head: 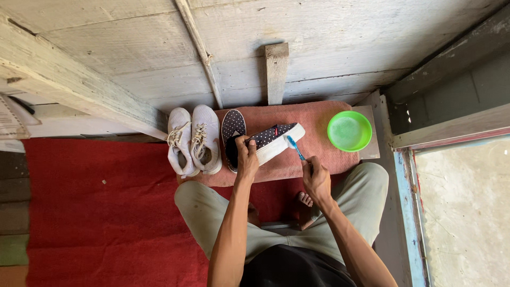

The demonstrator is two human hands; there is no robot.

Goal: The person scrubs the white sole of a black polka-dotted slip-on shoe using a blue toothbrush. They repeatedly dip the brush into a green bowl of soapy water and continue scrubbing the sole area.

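Far edge: the plank wall (319,48) rises right behind the surface (319,119), so no way through there.
Left end: the pair of white sneakers (194,141) stands side by side and fills it.
Middle: the flat dotted shoe (232,127) and the tilted dotted shoe (276,139) take up the room; the left hand (247,162) and right hand (315,178) crowd the near edge.
Right end: the green bowl (349,131) blocks the far right corner.
Free room: bare pink cloth between tilted shoe and bowl.

Weathered grey plank wall (329,37); red carpet (95,212) on floor; blue-edged doorframe (409,212) right, daylight beyond.
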